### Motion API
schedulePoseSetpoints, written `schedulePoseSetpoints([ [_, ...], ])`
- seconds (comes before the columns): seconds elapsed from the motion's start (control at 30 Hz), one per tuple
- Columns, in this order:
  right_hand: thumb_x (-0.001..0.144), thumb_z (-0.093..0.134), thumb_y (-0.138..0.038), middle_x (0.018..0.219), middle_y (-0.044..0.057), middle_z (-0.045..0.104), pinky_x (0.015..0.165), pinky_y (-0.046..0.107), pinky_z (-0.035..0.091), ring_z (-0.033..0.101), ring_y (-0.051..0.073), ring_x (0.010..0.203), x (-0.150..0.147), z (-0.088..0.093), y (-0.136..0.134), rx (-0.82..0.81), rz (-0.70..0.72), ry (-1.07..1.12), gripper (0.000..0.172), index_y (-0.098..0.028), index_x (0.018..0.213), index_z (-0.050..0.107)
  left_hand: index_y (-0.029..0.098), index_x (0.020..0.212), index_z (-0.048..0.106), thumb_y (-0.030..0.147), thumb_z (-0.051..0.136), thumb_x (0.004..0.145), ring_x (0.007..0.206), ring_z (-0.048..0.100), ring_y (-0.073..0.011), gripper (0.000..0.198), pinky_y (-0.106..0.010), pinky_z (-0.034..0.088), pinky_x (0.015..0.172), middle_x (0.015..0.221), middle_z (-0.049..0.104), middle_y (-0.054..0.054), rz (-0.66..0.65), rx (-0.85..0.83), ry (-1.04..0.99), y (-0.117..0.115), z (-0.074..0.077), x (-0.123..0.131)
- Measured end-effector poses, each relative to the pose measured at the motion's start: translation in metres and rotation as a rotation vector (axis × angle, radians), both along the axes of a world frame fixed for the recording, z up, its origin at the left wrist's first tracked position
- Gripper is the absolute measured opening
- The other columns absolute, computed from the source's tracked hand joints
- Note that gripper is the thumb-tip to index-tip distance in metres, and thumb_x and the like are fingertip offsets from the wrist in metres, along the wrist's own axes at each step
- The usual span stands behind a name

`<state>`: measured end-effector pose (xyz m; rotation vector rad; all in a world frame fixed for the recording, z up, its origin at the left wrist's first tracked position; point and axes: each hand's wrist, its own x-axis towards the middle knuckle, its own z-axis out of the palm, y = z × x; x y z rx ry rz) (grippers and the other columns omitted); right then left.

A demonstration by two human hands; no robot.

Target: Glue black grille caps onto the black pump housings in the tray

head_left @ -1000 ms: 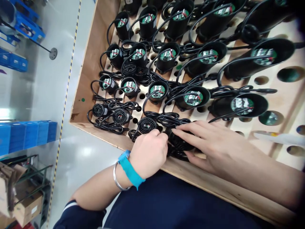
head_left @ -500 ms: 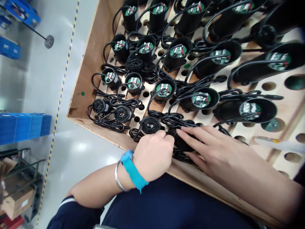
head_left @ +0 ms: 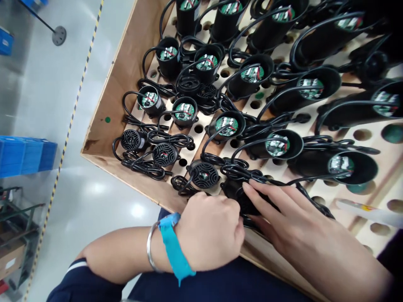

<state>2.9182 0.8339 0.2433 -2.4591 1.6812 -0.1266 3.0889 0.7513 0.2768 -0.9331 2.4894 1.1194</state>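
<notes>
My left hand (head_left: 209, 230), with a teal band and a silver bangle at the wrist, is curled at the box's near edge; whatever its fingers grip is hidden. My right hand (head_left: 302, 226) rests its fingers on a black cylindrical unit (head_left: 234, 191), partly covered by both hands. Left of it sits a unit with a patterned black cap (head_left: 204, 174). Two more capped units, one of them here (head_left: 164, 154), stand in the same row. Behind them, several black tubes (head_left: 226, 126) show green circuit boards and coiled black cables (head_left: 170, 138).
The wooden box (head_left: 107, 92) has a slatted floor with round holes. A white pen-like object (head_left: 368, 212) lies at right. Blue bins (head_left: 25, 155), a cart with a carton (head_left: 11, 258) and a striped floor line (head_left: 74, 107) are at left.
The view has shifted, so the box contents appear lower and further right. My left hand stays curled, and my right hand remains on the black unit.
</notes>
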Motion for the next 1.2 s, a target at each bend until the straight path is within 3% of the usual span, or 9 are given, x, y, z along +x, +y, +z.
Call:
schedulePoseSetpoints([
  [0.33, 0.092, 0.049, -0.016, 0.117, 0.016, 0.059, 0.094, 0.041, 0.044, 0.053, 0.028, 0.108, -0.014, -0.011, 0.002, -0.059, 0.098, -0.075, 0.04, -0.001, 0.13, 0.048, 0.014, 0.075, 0.058, 0.012, 0.046, 0.085, 0.059, 0.059, -0.0178, 0.015, -0.034, 0.044, 0.054, 0.068, 0.059, -0.002, -0.038, -0.068, 0.106, 0.005, 0.0, 0.003],
  [0.53, 0.093, 0.049, -0.019, 0.116, 0.017, 0.059, 0.085, 0.038, 0.045, 0.056, 0.027, 0.102, -0.007, -0.007, 0.005, -0.073, -0.008, -0.029, 0.041, -0.001, 0.13, 0.05, 0.017, 0.067, 0.052, 0.01, 0.046, 0.085, 0.053, 0.057, -0.017, 0.02, -0.032, 0.041, 0.045, 0.06, 0.054, 0.0, 0.052, -0.228, 0.174, 0.005, -0.004, 0.004],
  [0.67, 0.094, 0.044, -0.016, 0.113, 0.015, 0.061, 0.077, 0.035, 0.044, 0.057, 0.025, 0.098, 0.005, 0.002, 0.008, -0.056, -0.125, 0.023, 0.039, -0.003, 0.13, 0.049, 0.017, 0.066, 0.051, 0.008, 0.047, 0.084, 0.05, 0.056, -0.0167, 0.021, -0.03, 0.038, 0.039, 0.06, 0.054, 0.0, 0.029, -0.283, 0.155, 0.004, -0.005, 0.004],
  [0.8, 0.095, 0.042, -0.018, 0.11, 0.014, 0.061, 0.072, 0.033, 0.042, 0.057, 0.023, 0.095, 0.01, 0.007, 0.006, -0.073, -0.14, 0.021, 0.035, -0.002, 0.126, 0.051, 0.017, 0.068, 0.051, 0.008, 0.045, 0.086, 0.051, 0.056, -0.0164, 0.021, -0.028, 0.042, 0.041, 0.06, 0.054, 0.0, 0.02, -0.291, 0.119, 0.004, -0.004, 0.004],
  [1.07, 0.091, 0.045, -0.012, 0.103, 0.014, 0.061, 0.072, 0.034, 0.042, 0.057, 0.023, 0.091, 0.007, 0.007, -0.003, -0.113, -0.096, 0.017, 0.03, -0.001, 0.115, 0.057, 0.01, 0.089, 0.061, 0.008, 0.043, 0.087, 0.061, 0.06, -0.0192, 0.018, -0.031, 0.051, 0.049, 0.074, 0.062, -0.005, -0.068, -0.242, -0.011, 0.005, -0.003, 0.001],
  [1.2, 0.089, 0.045, -0.011, 0.107, 0.015, 0.06, 0.075, 0.034, 0.043, 0.056, 0.024, 0.097, 0.003, 0.004, 0.0, -0.083, -0.074, 0.015, 0.033, -0.002, 0.12, 0.055, -0.003, 0.115, 0.057, 0.007, 0.045, 0.081, 0.068, 0.062, -0.0203, 0.037, -0.031, 0.054, 0.053, 0.085, 0.066, -0.011, -0.179, -0.274, 0.0, 0.006, -0.002, 0.001],
])
